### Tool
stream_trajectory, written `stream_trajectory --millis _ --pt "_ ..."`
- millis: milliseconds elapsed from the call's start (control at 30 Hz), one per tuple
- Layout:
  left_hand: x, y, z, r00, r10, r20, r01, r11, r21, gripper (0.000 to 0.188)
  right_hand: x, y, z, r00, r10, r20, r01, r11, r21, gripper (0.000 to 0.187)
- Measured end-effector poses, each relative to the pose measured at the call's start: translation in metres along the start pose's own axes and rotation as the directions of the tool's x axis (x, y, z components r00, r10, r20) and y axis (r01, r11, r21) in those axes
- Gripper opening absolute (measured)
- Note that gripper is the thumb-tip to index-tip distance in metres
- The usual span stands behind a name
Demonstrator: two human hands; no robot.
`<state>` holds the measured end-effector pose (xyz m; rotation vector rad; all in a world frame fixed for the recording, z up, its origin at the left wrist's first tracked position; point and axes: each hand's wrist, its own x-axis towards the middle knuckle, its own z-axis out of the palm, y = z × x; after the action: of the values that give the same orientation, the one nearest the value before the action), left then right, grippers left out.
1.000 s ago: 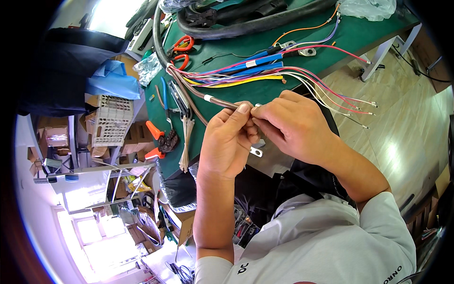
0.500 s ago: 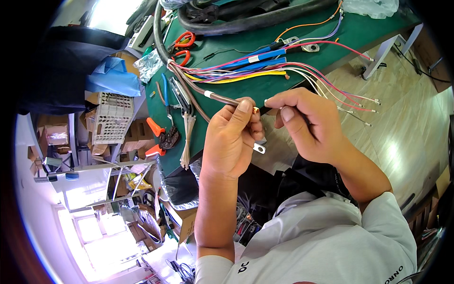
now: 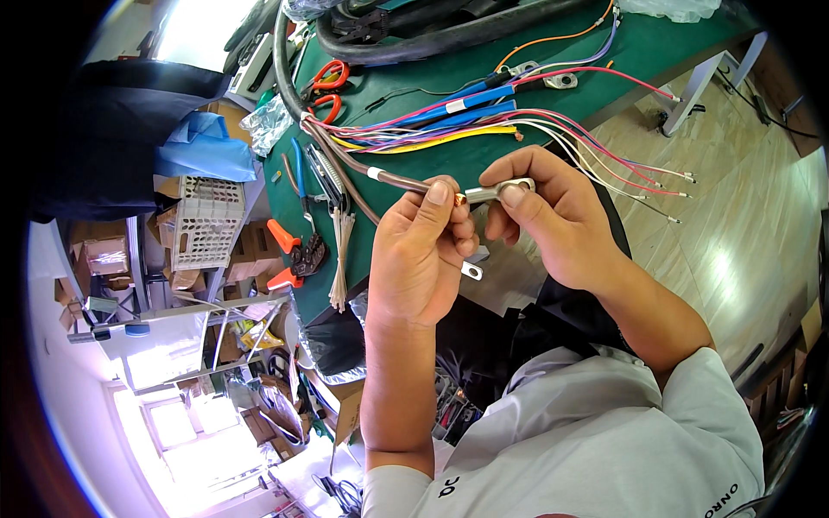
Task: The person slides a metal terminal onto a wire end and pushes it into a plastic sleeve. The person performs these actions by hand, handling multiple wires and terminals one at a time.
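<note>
Between the thumb and fingers of my left hand [image 3: 413, 255] is a thick brown cable [image 3: 402, 180] with a white band, its bare copper end [image 3: 460, 199] poking out past the thumb. My right hand [image 3: 560, 223] pinches a silver cable lug [image 3: 482, 195], barrel toward the copper and its flat holed end under the thumb. Barrel and copper are very close; I cannot tell whether they touch. A second metal lug [image 3: 471, 271] shows its holed tab below my left fingers; whether they hold it is hidden.
On the green table [image 3: 389, 95] lie thin coloured wires [image 3: 596, 142], blue-sleeved cables [image 3: 471, 102], orange-handled scissors [image 3: 329, 76], an orange-handled tool [image 3: 294, 255] and a bundle of pale ties [image 3: 341, 259]. A thick black cable [image 3: 414, 50] curves along the far side.
My right hand has turned, bringing the silver lug into plain view in line with the cable's copper end. My left hand keeps its hold, almost unmoved. The view has shifted slightly.
</note>
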<state>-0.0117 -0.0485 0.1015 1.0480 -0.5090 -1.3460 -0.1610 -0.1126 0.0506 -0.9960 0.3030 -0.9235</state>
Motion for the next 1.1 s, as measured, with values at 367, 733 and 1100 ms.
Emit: stream_trajectory --millis 367,733,1100 --pt "0.0007 -0.0024 -0.0004 1.0 0.027 0.001 -0.027 0.999 0.017 0.018 0.001 0.0033 0.0011 1.0 0.009 0.023 -0.011 0.997 0.081 0.018" --pt "0.0012 -0.0055 -0.0005 0.998 0.063 0.007 -0.064 0.996 0.066 0.018 -0.0039 0.0003 0.0059 0.994 -0.104 0.02 0.105 0.988 -0.109 0.017" --pt "0.0003 -0.0065 0.0017 0.997 0.072 0.0 -0.071 0.989 0.126 0.019 -0.0051 0.0026 0.005 0.989 -0.146 0.028 0.149 0.975 -0.166 0.016"
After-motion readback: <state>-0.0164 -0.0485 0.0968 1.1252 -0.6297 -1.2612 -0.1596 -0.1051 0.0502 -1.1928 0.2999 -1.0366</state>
